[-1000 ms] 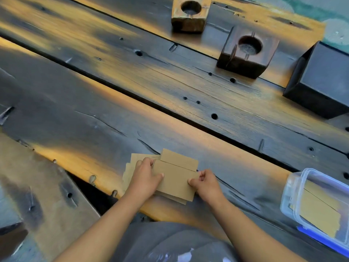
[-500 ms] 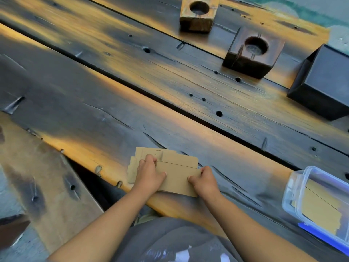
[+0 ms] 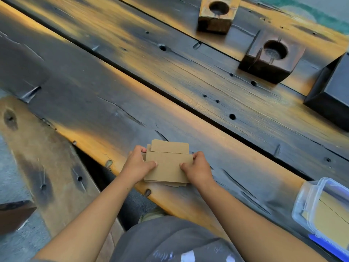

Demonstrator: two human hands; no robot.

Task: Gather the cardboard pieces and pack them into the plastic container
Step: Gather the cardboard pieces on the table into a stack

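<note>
The stack of cardboard pieces (image 3: 168, 165) lies flat on the near plank of the wooden table (image 3: 105, 103), close to its front edge and right in front of the person. The top sheet sits fairly square, but a second sheet juts out beyond it on the far side and a few edges peek from under the near right corner, so the pile is not yet flush. That seems to be the reason for the hold: a hand on each short side, squeezing inward, looks to me like squaring the pieces up on the table before lifting them as one bundle.

The left hand (image 3: 137, 165) is closed against the left edge, thumb lying on the top sheet and fingers curled round the far corner. The right hand (image 3: 198, 170) mirrors it on the right edge, thumb on top, fingers bent against the side. Both are pressed onto the stack, not open; whether any fingertips have got under the bottom sheet I can't tell from here.

The clear plastic container (image 3: 309, 201) stands well apart to the right, lid off, with tan cardboard already lying in it. Further back are two wooden blocks with round holes (image 3: 272, 59) and a dark box (image 3: 332, 95), clear of the work.
</note>
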